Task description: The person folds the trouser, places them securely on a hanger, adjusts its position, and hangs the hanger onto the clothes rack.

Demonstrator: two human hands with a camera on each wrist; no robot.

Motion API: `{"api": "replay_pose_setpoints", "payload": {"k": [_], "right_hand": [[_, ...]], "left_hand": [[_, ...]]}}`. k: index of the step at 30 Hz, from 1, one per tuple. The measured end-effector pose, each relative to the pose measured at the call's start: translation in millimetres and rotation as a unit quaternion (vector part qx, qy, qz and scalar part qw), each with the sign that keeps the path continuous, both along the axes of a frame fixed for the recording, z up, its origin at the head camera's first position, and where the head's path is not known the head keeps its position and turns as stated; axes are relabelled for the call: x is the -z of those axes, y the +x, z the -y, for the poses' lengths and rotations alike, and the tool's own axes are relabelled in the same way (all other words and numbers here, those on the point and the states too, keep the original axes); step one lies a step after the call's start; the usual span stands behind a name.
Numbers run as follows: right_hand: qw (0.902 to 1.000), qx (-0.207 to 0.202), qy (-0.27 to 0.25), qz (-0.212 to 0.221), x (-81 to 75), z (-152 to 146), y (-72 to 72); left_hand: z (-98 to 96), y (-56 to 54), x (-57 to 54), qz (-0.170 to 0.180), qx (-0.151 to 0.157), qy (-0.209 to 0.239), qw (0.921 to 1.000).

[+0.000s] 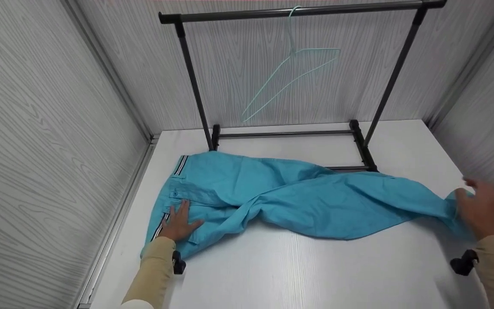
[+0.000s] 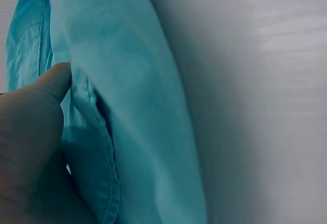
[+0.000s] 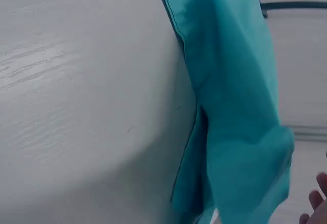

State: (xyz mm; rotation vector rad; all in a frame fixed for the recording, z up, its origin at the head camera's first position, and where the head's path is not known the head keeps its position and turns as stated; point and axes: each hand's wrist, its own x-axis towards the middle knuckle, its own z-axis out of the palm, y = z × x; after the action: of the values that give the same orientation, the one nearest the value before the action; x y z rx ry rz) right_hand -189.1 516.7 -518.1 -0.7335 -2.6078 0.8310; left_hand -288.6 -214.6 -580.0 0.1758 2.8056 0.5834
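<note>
Rests the left hand [image 1: 180, 223], fingers spread, on the waist end of the blue trousers [image 1: 307, 210]. Stretches from beneath it, long axis sideways, to the right hand [image 1: 482, 208] at the leg ends, fingers relaxed, seemingly gripping nothing. Leaves bare tabletop [image 1: 307, 274] between the hands on their near side; has the rack [image 1: 394, 81] beyond both and the tabletop's edge just outside the right hand.
</note>
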Motion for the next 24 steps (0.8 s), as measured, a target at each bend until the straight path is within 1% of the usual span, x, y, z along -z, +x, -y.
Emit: {"api": "replay_pose_setpoints", "payload": {"k": [1, 2, 3, 4, 6, 8, 11, 13, 14, 16, 18, 20, 21, 24], "right_hand": [[0.9978, -0.060, 0.026, 0.007, 0.2, 7, -6.9], [0.9921, -0.117, 0.043, 0.019, 0.9, 14, -13.5], [0.9835, -0.169, 0.056, 0.030, 1.6, 22, -19.1], [0.9739, -0.213, 0.068, 0.039, 3.0, 29, -24.6], [0.9564, -0.270, 0.099, 0.053, 7.7, 45, -35.2], [0.9422, -0.306, 0.124, 0.055, 12.9, 61, -44.5], [0.9273, -0.331, 0.169, 0.048, 19.9, 81, -57.3], [0.9209, -0.336, 0.191, 0.048, 22.3, 92, -63.9], [0.9188, -0.337, 0.199, 0.051, 23.3, 96, -66.6], [0.9131, -0.340, 0.217, 0.057, 24.4, 103, -71.3], [0.9104, -0.340, 0.228, 0.062, 25.1, 107, -76.6], [0.9104, -0.337, 0.230, 0.069, 24.5, 110, -81.5], [0.9108, -0.336, 0.228, 0.075, 24.0, 112, -83.7], [0.9147, -0.332, 0.207, 0.103, 22.5, 117, -88.8]], "left_hand": [[1.1, 0.3, 0.9, -0.003, -0.002, 0.001, 1.0000], [1.9, 0.6, 1.7, -0.006, -0.003, 0.003, 1.0000], [2.1, 1.1, 2.3, -0.010, -0.005, 0.005, 0.9999], [1.9, 2.0, 2.7, -0.015, -0.008, 0.007, 0.9998], [0.4, 2.9, 5.6, -0.027, -0.014, 0.008, 0.9995], [-1.9, 3.3, 7.9, -0.032, -0.019, 0.009, 0.9993], [-4.4, 2.4, 13.5, -0.039, -0.024, 0.003, 0.9989], [-6.1, 2.8, 14.0, -0.033, -0.021, -0.002, 0.9992], [-4.9, 2.7, 16.8, -0.034, -0.017, -0.004, 0.9993], [-5.8, 4.8, 13.9, -0.023, -0.016, -0.008, 0.9996], [-3.8, 5.3, 11.9, -0.018, -0.010, -0.008, 0.9998], [-0.5, 5.0, 8.7, -0.016, -0.006, -0.007, 0.9998], [0.3, 5.1, 4.8, -0.010, -0.006, -0.013, 0.9998], [6.4, 4.5, 0.8, -0.007, -0.001, -0.016, 0.9998]]}}
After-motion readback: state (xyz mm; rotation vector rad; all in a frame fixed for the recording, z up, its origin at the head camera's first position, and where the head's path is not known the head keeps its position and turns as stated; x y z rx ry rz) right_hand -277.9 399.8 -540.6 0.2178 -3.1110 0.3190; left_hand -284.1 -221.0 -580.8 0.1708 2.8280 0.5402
